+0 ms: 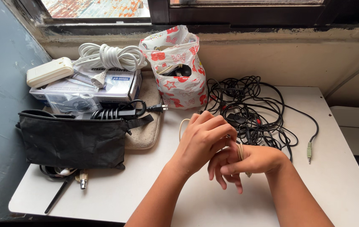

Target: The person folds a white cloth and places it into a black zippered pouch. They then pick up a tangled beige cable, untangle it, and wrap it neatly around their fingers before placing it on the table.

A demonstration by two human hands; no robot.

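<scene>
Beige cord [240, 150] — lying in loops around the fingers of the right hand [246, 162], just above the middle of the white table [347, 180]; one loose arc of it is showing at the left of the left hand [202, 141], curving up off the tabletop.

Right hand — curling, fingers pointing down and left, the cord wound about them; it is gripping the coil.

Left hand — lying over the right one from above, fingertips pinching the cord at the coil.

Black cables [251, 111] — tangling in a loose heap just behind the hands, reaching toward the wall; one strand is running out to the right and ending in a greenish jack plug [309, 151], well apart from the heap.

Printed bag [177, 67] — white plastic with red flowers and stars, standing open against the wall left of the heap, dark items showing inside.

Black pouch [72, 141] — zipped, lying at the left edge of the table, partly over a tan pad [148, 126]; a coiled black adapter lead [120, 111] is resting along its top.

Box [116, 84] — light-coloured, sitting behind the pouch, carrying a bundled white cable [110, 56] and a white adapter block [50, 71].

Small plugs [82, 180] — poking out from under the pouch at the near-left.
</scene>
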